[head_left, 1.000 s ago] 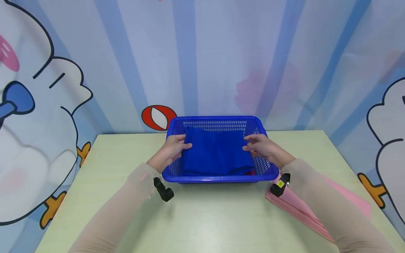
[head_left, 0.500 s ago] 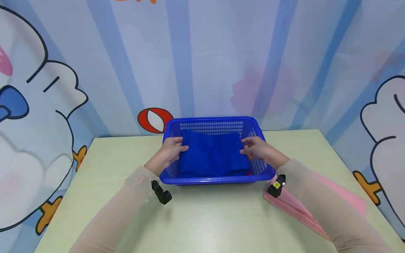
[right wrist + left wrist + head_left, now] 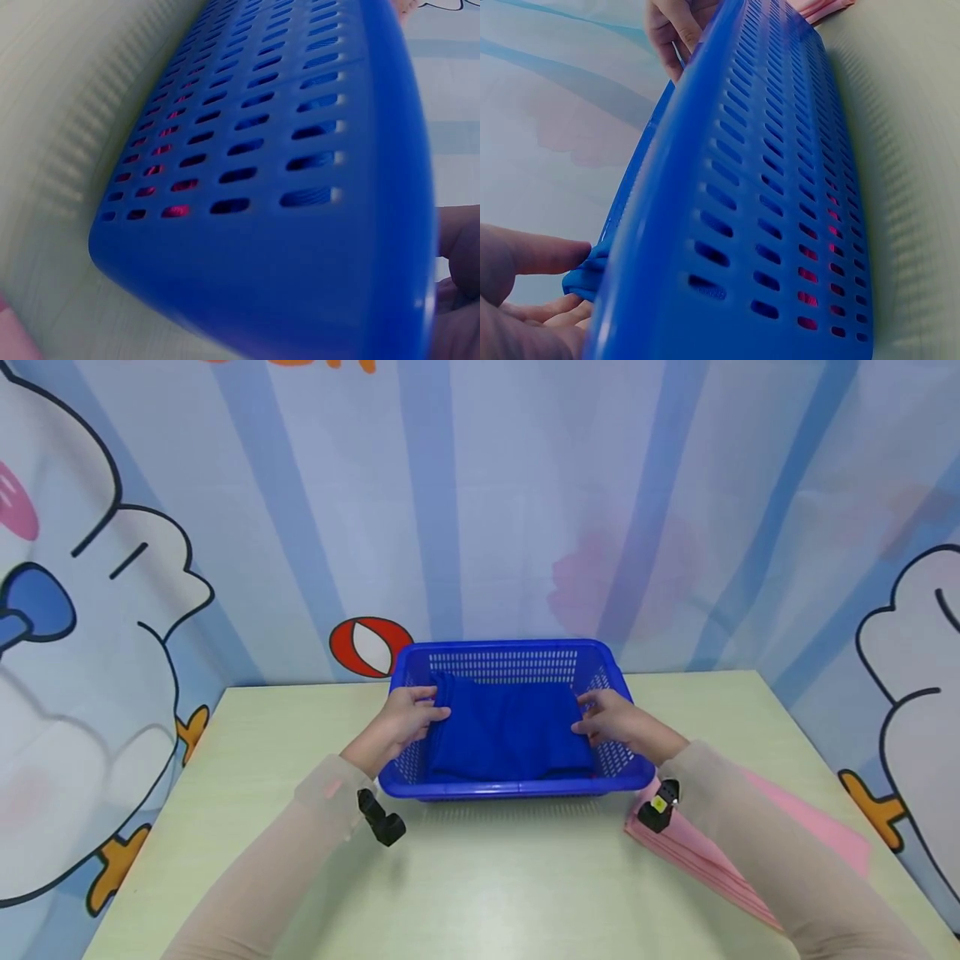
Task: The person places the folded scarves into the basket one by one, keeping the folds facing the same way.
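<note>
Holding a folded blue cloth (image 3: 513, 727) by its two side edges, I reach over a blue plastic basket (image 3: 517, 789) on a pale table (image 3: 510, 877). The cloth is inside the basket, spanning most of the width between its end walls. My left hand (image 3: 401, 718), at the basket's left end, is closed to a pinch, thumb and fingers squeezing the bunched layers. My right hand (image 3: 618, 722), at the basket's right end, pinches the opposite edge; from the right wrist, the basket's rim hides its fingertips. Through slots low in the basket's walls shows something pinkish red (image 3: 808, 298); I cannot tell what it is. A layered pink cloth (image 3: 697, 852) lies on the table by the basket's near right corner. I judge the blue cloth light, limp and hard to damage, apt to sag in its middle; the side edges seem the best hold, every layer caught so the folds stay together.
</note>
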A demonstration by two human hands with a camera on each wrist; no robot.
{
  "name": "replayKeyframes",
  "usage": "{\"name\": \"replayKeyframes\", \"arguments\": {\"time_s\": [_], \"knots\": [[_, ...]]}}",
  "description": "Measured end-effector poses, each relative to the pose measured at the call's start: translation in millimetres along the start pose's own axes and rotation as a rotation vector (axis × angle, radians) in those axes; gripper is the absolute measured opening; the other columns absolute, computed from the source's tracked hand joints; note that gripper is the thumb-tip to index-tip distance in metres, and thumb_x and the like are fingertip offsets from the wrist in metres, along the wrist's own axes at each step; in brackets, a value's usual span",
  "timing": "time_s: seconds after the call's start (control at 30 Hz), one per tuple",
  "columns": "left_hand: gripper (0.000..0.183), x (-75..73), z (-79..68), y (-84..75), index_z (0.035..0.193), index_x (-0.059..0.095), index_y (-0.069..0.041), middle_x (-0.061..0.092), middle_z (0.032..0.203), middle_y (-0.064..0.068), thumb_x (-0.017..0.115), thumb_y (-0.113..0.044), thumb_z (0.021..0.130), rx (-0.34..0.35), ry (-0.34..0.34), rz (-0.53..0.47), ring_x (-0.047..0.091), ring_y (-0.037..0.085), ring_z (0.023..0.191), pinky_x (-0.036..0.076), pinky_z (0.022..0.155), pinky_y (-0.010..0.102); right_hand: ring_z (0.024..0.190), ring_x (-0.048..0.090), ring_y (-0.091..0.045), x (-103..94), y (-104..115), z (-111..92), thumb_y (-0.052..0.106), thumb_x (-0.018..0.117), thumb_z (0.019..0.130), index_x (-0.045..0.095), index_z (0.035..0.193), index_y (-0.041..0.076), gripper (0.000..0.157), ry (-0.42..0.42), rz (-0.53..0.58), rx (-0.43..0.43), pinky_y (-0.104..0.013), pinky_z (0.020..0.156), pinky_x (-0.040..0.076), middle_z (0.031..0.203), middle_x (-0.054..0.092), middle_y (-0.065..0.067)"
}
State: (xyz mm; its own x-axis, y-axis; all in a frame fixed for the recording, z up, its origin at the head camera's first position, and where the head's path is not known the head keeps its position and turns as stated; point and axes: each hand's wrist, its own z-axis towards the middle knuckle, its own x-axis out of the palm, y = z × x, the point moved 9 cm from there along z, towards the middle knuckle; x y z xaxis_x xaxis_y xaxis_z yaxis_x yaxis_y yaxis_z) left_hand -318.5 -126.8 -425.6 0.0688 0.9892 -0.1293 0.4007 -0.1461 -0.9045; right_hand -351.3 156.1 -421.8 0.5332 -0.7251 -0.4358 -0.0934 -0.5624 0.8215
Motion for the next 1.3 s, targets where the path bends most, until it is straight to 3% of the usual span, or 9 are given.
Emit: {"name": "replayKeyframes", "arguments": {"time_s": [0.2,0.43,0.67,0.93,1.3], "knots": [[0.060,-0.2,-1.1,-4.1,0.153,0.035,0.000,0.040,0.153,0.021,0.061,-0.007,0.100,0.019,-0.004,0.026,0.043,0.038,0.137,0.037,0.109,0.052,0.080,0.063,-0.024,-4.5,1,-3,0.005,0.062,0.098,0.037,0.145,-0.011,0.055,-0.024,-0.028,-0.009,-0.042,0.085,0.057,0.100,0.058,-0.019],[0.053,-6.0,-6.2,-19.5,0.149,0.042,0.000,0.045,0.149,0.023,0.060,-0.004,0.100,0.113,-0.038,0.072,0.048,0.036,0.133,0.041,0.107,0.047,0.079,0.062,-0.026,-8.8,10,-6,0.003,0.062,0.098,0.041,0.141,-0.013,0.051,-0.035,-0.046,-0.047,-0.041,0.083,0.058,0.097,0.058,-0.019],[0.051,-11.2,-12.5,-28.1,0.147,0.044,0.000,0.047,0.146,0.022,0.059,-0.003,0.099,0.188,-0.078,0.086,0.048,0.034,0.133,0.043,0.107,0.044,0.085,0.065,-0.030,-8.6,13,-7,0.003,0.061,0.098,0.050,0.133,-0.014,0.041,-0.029,-0.041,-0.072,-0.046,0.089,0.057,0.096,0.059,-0.019],[0.049,-3.2,-14.5,-32.8,0.146,0.046,-0.002,0.051,0.143,0.020,0.061,-0.004,0.099,0.182,-0.045,0.018,0.055,0.032,0.127,0.047,0.103,0.040,0.099,0.065,-0.040,-10.4,19,-9,0.004,0.061,0.098,0.053,0.129,-0.016,0.038,-0.023,0.005,-0.131,-0.052,0.093,0.053,0.105,0.060,-0.024],[0.046,6.3,-17.0,-31.9,0.144,0.050,-0.004,0.057,0.137,0.019,0.061,-0.004,0.099,0.148,0.012,-0.058,0.061,0.031,0.119,0.050,0.100,0.039,0.103,0.066,-0.041,-21.8,18,-15,0.009,0.063,0.098,0.055,0.130,-0.012,0.038,-0.042,0.054,-0.161,-0.053,0.096,0.051,0.116,0.063,-0.030]]}}
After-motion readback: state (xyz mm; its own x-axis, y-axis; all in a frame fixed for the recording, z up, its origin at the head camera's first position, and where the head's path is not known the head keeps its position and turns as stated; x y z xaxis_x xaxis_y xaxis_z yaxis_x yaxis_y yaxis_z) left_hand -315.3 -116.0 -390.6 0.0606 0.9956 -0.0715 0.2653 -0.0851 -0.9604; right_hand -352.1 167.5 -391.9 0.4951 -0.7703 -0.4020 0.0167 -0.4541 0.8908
